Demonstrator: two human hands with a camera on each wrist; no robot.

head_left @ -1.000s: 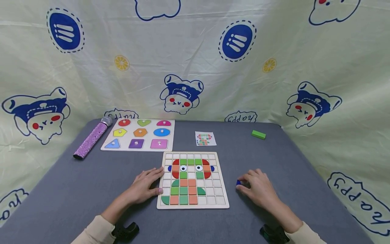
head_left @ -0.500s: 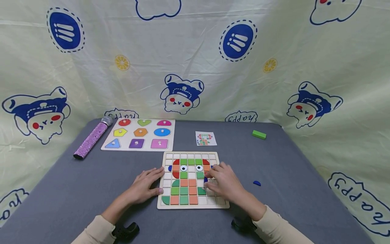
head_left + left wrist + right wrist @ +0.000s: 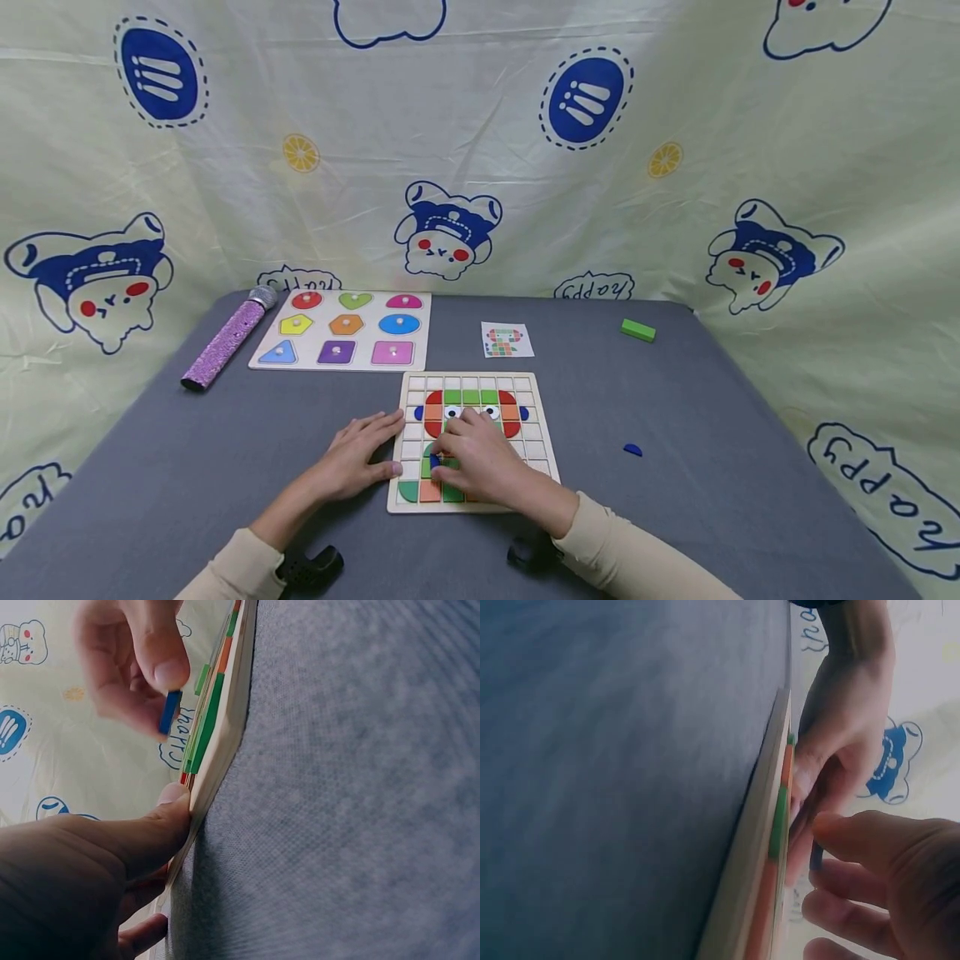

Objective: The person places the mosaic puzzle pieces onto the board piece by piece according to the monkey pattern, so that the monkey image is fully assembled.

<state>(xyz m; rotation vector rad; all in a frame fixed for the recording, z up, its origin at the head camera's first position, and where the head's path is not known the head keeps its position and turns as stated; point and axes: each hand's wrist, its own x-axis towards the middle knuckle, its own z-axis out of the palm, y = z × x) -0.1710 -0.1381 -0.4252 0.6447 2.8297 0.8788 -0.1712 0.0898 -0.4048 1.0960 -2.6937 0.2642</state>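
Observation:
A square wooden grid board (image 3: 536,450) lies on the table, with red, orange, green and blue tiles and two eye tiles set in its cells as a figure. My left hand (image 3: 360,450) rests at its left edge, thumb and fingertips touching the rim. Over the lower left part of the figure, my right hand (image 3: 487,458) pinches a small blue tile (image 3: 170,712) between thumb and fingers. In the left wrist view this tile is held on edge, just off the board's face. The right hand covers several middle tiles in the head view.
A blue half-round tile (image 3: 633,450) lies on the table right of the board. Behind are a picture card (image 3: 507,340), a green block (image 3: 637,331), a knobbed shape puzzle (image 3: 258,360) and a purple glitter microphone (image 3: 228,342). A printed curtain hangs behind the table.
My right hand has picked up the blue tile from the table at right and carried it left across the board. The left hand has stayed at the board's edge.

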